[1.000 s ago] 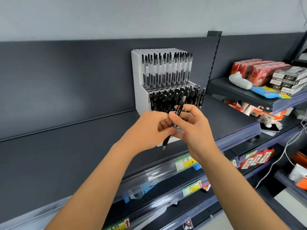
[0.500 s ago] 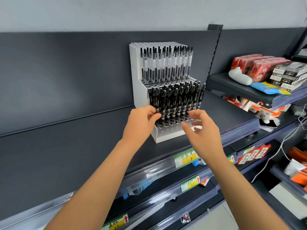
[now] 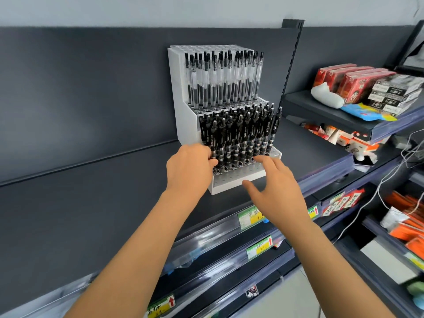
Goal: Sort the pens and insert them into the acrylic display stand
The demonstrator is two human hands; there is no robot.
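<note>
left hand: pinches black pen low, front-left row of acrylic display stand | right hand: spread, empty | pen likely light, stiff, slippery; best held at mid-barrel

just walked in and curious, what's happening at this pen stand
A person is stocking a white stepped stand on a dark shop shelf. The left hand pinches the lower end of the front-left black pen, seemingly seating it in its hole. The right hand hovers open before the stand, holding nothing. Clear pens stand on the upper step, black pens on the lower one, and the front rows of holes hold no pens.
</note>
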